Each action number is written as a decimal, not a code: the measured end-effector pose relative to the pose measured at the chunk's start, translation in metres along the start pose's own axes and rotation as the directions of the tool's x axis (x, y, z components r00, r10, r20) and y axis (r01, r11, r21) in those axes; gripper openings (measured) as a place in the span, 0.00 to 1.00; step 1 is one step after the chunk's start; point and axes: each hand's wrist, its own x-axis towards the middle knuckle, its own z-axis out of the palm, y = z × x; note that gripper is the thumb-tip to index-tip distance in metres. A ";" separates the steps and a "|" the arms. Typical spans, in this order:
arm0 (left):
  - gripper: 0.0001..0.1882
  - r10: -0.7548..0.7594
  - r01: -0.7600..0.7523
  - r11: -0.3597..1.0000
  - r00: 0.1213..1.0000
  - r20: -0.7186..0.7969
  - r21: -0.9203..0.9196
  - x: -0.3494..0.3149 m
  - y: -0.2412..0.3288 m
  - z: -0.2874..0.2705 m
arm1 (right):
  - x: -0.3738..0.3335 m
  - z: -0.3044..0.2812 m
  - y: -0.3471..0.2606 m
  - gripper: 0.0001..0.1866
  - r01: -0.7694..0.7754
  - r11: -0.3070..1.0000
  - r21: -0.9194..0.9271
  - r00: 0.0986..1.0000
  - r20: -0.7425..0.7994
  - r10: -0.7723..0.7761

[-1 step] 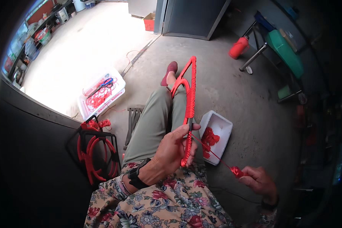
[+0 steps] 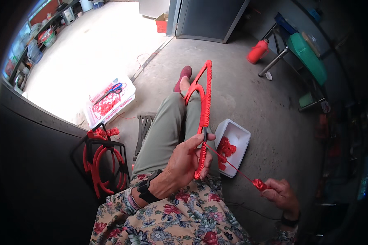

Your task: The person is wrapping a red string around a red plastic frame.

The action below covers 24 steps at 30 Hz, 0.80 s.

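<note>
My left hand point(image 2: 187, 158) grips a frame point(image 2: 204, 107) wrapped in red cord, holding it upright over my lap. A short stretch of the frame's bar between the wrapped parts shows black. From just beside my left fingers a taut red cord point(image 2: 238, 170) runs down to the right. It ends in a small bundle of red cord point(image 2: 259, 185), which my right hand point(image 2: 280, 194) pinches between thumb and fingers, out past my right thigh. The frame's lower end is partly hidden by my left fingers.
On the floor at right stands a white box point(image 2: 244, 143) with red cord inside. A white tray point(image 2: 129, 98) at left holds red cord and blue-handled scissors point(image 2: 115, 87). Black frames with red rings point(image 2: 95, 163) lean at my left. A red flask point(image 2: 257, 52) stands near a table.
Only a slight difference shows: my right hand and the cord bundle have shifted a little to the right. My left hand and the frame look the same.
</note>
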 end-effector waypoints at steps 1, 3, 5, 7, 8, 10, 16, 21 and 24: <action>0.18 -0.024 0.024 0.999 1.000 -0.007 -0.028 0.001 -0.001 0.000 | -0.007 -0.003 0.002 0.13 0.000 0.992 0.123 1.000 -0.017 0.002; 0.15 -0.045 0.044 0.997 0.999 -0.013 -0.060 0.001 -0.004 -0.003 | -0.012 -0.004 -0.005 0.13 0.078 0.993 0.093 0.997 -0.018 -0.077; 0.14 -0.055 0.052 0.995 0.998 -0.028 -0.090 0.002 -0.007 -0.008 | -0.012 -0.004 -0.010 0.14 0.152 0.988 -0.017 0.986 -0.068 -0.153; 0.14 -0.066 0.064 0.995 0.997 -0.034 -0.076 0.001 -0.006 -0.005 | -0.010 -0.008 -0.008 0.14 0.130 0.991 -0.035 0.986 -0.099 -0.133; 0.14 -0.081 0.079 0.995 0.996 -0.040 -0.059 0.001 -0.005 -0.004 | -0.009 -0.011 -0.007 0.14 0.107 0.993 -0.049 0.985 -0.134 -0.112; 0.13 -0.054 0.052 0.996 0.998 -0.025 -0.079 -0.001 -0.003 -0.007 | -0.001 -0.017 0.001 0.14 0.078 0.995 -0.070 0.973 -0.211 -0.091; 0.10 0.135 -0.088 0.966 0.974 -0.183 0.242 -0.009 0.003 -0.007 | 0.068 -0.022 -0.028 0.13 0.107 0.979 -0.173 0.863 -0.473 -0.178; 0.18 0.710 -0.537 0.569 0.703 -0.042 0.623 -0.014 0.015 -0.015 | 0.139 0.006 -0.082 0.08 0.458 0.738 -0.495 0.744 -0.241 -0.623; 0.15 0.774 -0.590 0.283 0.606 0.183 0.756 0.002 0.026 -0.011 | 0.166 0.017 -0.101 0.09 0.633 0.565 -0.529 0.633 -0.065 -0.771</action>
